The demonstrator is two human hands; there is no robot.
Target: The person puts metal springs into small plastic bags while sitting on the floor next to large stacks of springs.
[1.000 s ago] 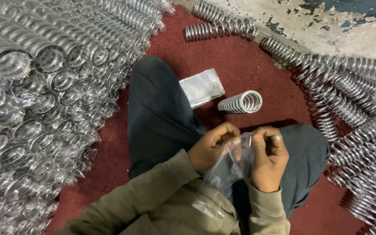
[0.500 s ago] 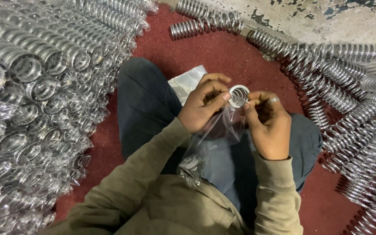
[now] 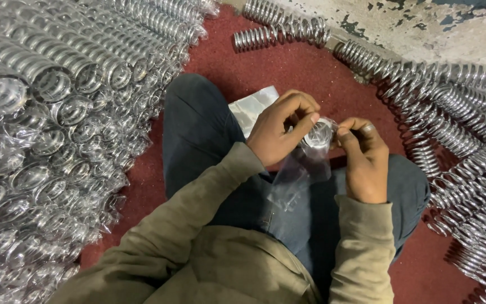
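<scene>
Between the seated person's knees, over a dark red floor covering (image 3: 310,62), both hands work at one chrome coil spring (image 3: 317,135) and a clear plastic bag (image 3: 296,180). Left hand (image 3: 281,134): fingers curled over the near side of the spring's open end, pinching the bag mouth against the rim. Right hand (image 3: 364,160): thumb and forefinger clenched on the opposite edge of the bag mouth, touching the spring. Most of the bag hangs limp and empty below the hands, over the dark trousers (image 3: 209,135); the spring seems to have only its end in the mouth, so the sleeving looks barely begun, though how deep it sits cannot be told. Done, by appearance: the large heap of bagged springs (image 3: 46,129) at the person's left, each wrapped in glossy film. Left to do, by appearance: the bare springs (image 3: 451,129) strewn along the wall and at the person's right. A flat stack of unused bags (image 3: 251,110) lies on the floor just beyond the left hand.
</scene>
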